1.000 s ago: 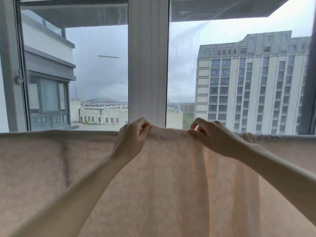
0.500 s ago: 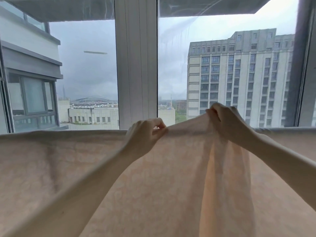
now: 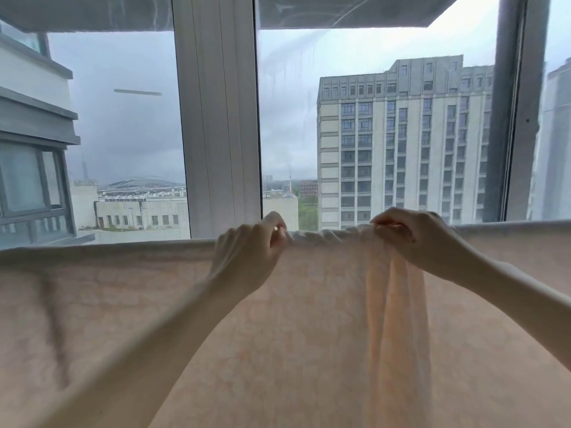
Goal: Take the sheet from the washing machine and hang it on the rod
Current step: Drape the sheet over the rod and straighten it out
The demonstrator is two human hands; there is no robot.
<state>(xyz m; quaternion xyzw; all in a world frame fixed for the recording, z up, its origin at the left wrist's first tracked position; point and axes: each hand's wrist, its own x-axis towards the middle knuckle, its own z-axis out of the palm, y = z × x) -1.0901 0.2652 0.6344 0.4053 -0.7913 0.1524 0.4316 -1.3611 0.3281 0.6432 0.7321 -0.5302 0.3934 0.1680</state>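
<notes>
Sheet (image 3: pixel 309 335) hangs across the whole width of your view, pale peach with a faint pattern, draped over a horizontal line at about window-sill height. The rod itself is hidden under the fabric; only the rounded top fold shows where it runs.

Your left hand (image 3: pixel 247 254) is curled at the top edge, left of centre. Thumb and forefinger are pinching the fabric at the fold, the other fingers tucked in against the palm.

Your right hand (image 3: pixel 411 236) grips the same top edge further right. Its fingers (image 3: pixel 389 230) are closed down over a gathered clump of cloth. Whether the thumb is under the fold cannot be told.

Between the two hands the top edge is bunched into small ridges, not flat. From under your right hand a narrow gathered fold falls straight down, lighter and more orange than the cloth around it. Left of your left hand, and right of your right hand, the top edge lies smooth and level.

A darker forked streak shows on the sheet at far left; crease or shadow, cannot tell.

Both forearms are bare and reach up from the lower corners of the view.

Behind the sheet: window frame (image 3: pixel 216 118), grey sky, a tall pale building (image 3: pixel 401 149) on the right.
</notes>
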